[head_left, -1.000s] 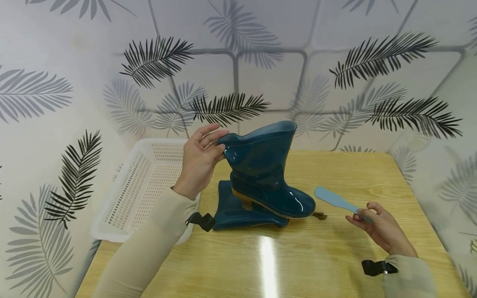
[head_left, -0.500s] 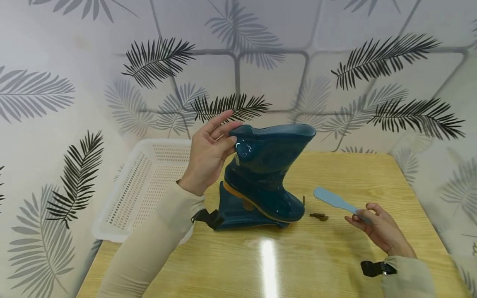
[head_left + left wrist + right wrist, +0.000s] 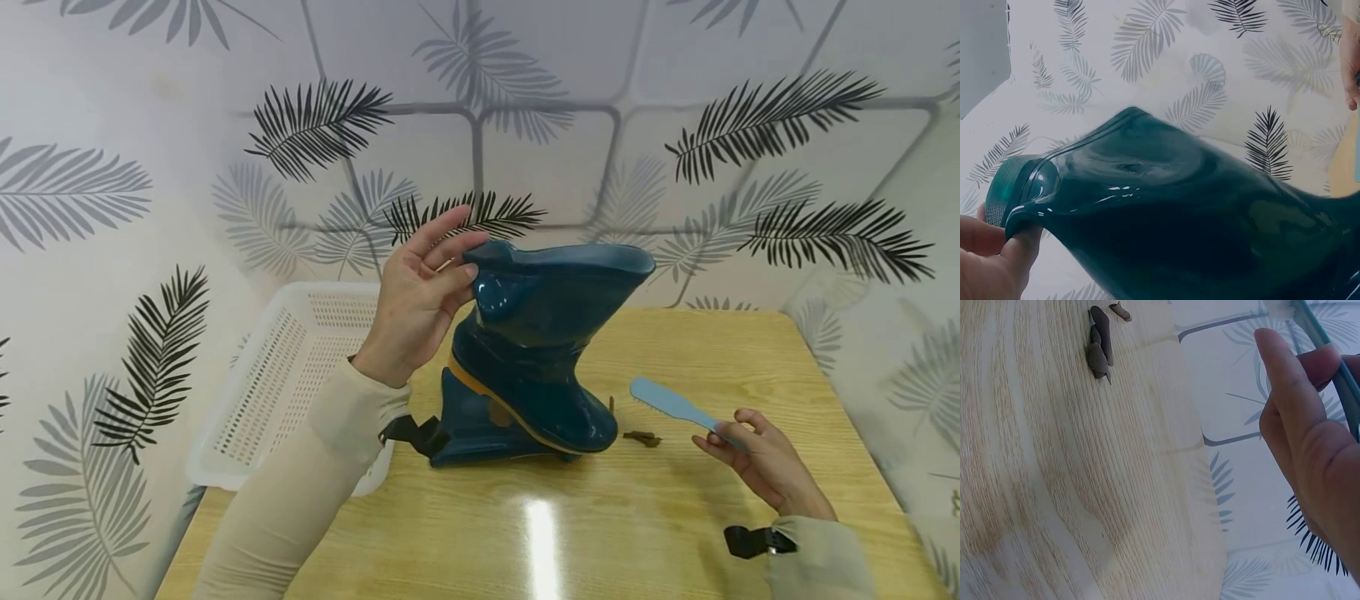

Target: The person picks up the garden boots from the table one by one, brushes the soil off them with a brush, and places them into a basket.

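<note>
My left hand (image 3: 412, 312) pinches the top rim of a glossy dark teal rain boot (image 3: 540, 308) between thumb and fingers. The boot tilts heel-up, toe pointing down to the right. In the left wrist view its shaft (image 3: 1147, 194) is creased and bulges near the thumb. A second rain boot (image 3: 468, 429) lies on its side beneath, partly covered; a brown patch (image 3: 498, 412) shows there. My right hand (image 3: 772, 467) holds a light blue brush (image 3: 667, 400) by its handle, bristles facing down, apart from the boots. Brown lumps (image 3: 642, 437) lie right of the toe.
A white perforated plastic basket (image 3: 213, 417) stands at the left of the wooden table (image 3: 637, 533). Behind rises a leaf-patterned backdrop (image 3: 555, 175). A smaller brown piece (image 3: 1120, 310) lies beside the larger lump in the right wrist view.
My left hand has moved right and up, tipping the boot so its heel rises and its opening swings right. More brown lumps show beside the toe. The right hand and brush stay nearly still.
</note>
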Motion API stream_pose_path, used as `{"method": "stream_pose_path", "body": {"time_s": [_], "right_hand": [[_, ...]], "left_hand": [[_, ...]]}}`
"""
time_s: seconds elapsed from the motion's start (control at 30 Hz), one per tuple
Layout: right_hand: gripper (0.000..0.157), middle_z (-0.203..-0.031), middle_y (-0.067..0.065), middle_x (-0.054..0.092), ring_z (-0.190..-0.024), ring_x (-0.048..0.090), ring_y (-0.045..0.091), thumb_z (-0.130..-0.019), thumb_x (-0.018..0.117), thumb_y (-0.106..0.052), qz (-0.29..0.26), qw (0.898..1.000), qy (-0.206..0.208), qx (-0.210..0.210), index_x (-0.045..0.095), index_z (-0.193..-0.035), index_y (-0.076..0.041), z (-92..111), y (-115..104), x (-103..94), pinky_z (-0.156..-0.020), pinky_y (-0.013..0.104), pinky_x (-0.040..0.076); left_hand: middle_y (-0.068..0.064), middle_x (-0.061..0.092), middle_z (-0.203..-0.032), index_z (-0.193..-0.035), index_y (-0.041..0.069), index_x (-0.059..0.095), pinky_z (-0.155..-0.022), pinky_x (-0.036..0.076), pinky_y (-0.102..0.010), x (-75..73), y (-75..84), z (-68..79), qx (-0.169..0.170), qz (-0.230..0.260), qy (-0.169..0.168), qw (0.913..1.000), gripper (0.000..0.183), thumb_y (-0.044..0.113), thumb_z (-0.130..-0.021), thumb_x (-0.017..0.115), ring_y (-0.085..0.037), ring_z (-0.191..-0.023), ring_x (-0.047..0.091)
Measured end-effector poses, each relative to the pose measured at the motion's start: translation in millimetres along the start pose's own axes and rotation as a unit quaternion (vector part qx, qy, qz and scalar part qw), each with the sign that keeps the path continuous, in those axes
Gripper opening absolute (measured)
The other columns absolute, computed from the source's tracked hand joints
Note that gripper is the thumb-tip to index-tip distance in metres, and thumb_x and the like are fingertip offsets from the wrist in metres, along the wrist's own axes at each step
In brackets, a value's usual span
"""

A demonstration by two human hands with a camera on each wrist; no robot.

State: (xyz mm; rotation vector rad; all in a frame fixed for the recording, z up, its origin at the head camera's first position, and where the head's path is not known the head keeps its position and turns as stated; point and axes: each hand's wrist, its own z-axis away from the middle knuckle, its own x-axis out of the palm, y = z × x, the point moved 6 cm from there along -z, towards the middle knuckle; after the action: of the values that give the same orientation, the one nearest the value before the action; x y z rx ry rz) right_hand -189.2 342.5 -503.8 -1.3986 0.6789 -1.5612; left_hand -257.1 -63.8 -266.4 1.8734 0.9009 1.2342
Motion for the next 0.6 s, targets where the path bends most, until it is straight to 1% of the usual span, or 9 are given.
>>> {"method": "stream_pose_path", "body": {"time_s": [0.03, 0.1, 0.13, 0.27, 0.4, 0.5, 0.6], "right_hand": [[0.024, -0.087, 0.009, 0.06, -0.082, 0.066, 0.019, -0.101, 0.047, 0.009, 0.001, 1.0, 0.0, -0.001, 0.042, -0.097, -0.015, -0.1, 0.0, 0.2, -0.093, 0.04, 0.053], [0.023, -0.087, 0.009, 0.06, -0.082, 0.066, 0.019, -0.101, 0.047, 0.008, 0.002, 1.0, 0.002, -0.002, 0.042, -0.098, -0.014, -0.2, -0.2, 1.0, -0.093, 0.04, 0.053], [0.023, -0.087, 0.009, 0.06, -0.082, 0.066, 0.019, -0.101, 0.048, 0.008, 0.002, 1.0, 0.003, -0.003, 0.042, -0.098, -0.014, -0.3, -0.2, 1.5, -0.092, 0.039, 0.053], [0.023, -0.086, 0.009, 0.06, -0.082, 0.067, 0.019, -0.101, 0.048, 0.008, -0.001, 1.0, 0.004, -0.004, 0.042, -0.098, -0.014, -1.3, 0.4, 4.3, -0.092, 0.039, 0.053], [0.023, -0.086, 0.009, 0.06, -0.082, 0.067, 0.019, -0.101, 0.047, 0.008, -0.005, 1.0, -0.004, -0.003, 0.043, -0.097, -0.014, -2.0, 1.3, 7.4, -0.092, 0.039, 0.053], [0.023, -0.087, 0.009, 0.06, -0.083, 0.067, 0.019, -0.101, 0.047, 0.008, -0.006, 1.0, -0.007, 0.0, 0.043, -0.098, -0.014, -1.5, 1.5, 8.3, -0.093, 0.039, 0.053], [0.023, -0.088, 0.009, 0.059, -0.083, 0.067, 0.019, -0.102, 0.047, 0.007, -0.002, 1.0, -0.005, 0.003, 0.041, -0.099, -0.014, -1.1, 1.6, 7.8, -0.093, 0.039, 0.052]], "left_hand": [[0.001, 0.07, -0.106, -0.146, -0.003, 0.044, -0.063, 0.048, -0.021, 0.5, -0.3, 0.2, -0.001, 0.004, -0.001, 1.0, 0.056, -0.023, -0.093, 0.044, -0.01, -0.07, 0.056], [0.001, 0.07, -0.105, -0.145, -0.004, 0.044, -0.061, 0.046, -0.02, 0.8, -1.7, 0.1, -0.002, 0.006, -0.003, 1.0, 0.056, -0.023, -0.093, 0.044, -0.01, -0.07, 0.056], [0.001, 0.07, -0.105, -0.145, -0.005, 0.044, -0.061, 0.047, -0.02, 0.6, -2.8, -0.5, -0.002, 0.005, -0.004, 1.0, 0.055, -0.023, -0.093, 0.043, -0.01, -0.072, 0.058], [0.001, 0.069, -0.104, -0.145, -0.006, 0.044, -0.062, 0.047, -0.018, -4.2, -11.5, -3.8, -0.011, -0.02, -0.004, 0.9997, 0.053, -0.022, -0.094, 0.044, -0.009, -0.075, 0.059], [0.0, 0.068, -0.105, -0.144, -0.004, 0.046, -0.06, 0.043, -0.019, -17.5, -22.5, -7.4, -0.028, -0.057, 0.008, 0.9979, 0.052, -0.021, -0.095, 0.044, -0.008, -0.071, 0.056], [-0.001, 0.066, -0.107, -0.144, -0.003, 0.047, -0.058, 0.039, -0.02, -29.6, -26.9, -9.8, -0.032, -0.09, 0.019, 0.9953, 0.052, -0.02, -0.095, 0.044, -0.008, -0.063, 0.047], [-0.001, 0.066, -0.106, -0.144, 0.001, 0.049, -0.059, 0.036, -0.021, -40.2, -30.2, -11.1, -0.041, -0.115, 0.031, 0.992, 0.052, -0.019, -0.096, 0.044, -0.01, -0.061, 0.042]]}}
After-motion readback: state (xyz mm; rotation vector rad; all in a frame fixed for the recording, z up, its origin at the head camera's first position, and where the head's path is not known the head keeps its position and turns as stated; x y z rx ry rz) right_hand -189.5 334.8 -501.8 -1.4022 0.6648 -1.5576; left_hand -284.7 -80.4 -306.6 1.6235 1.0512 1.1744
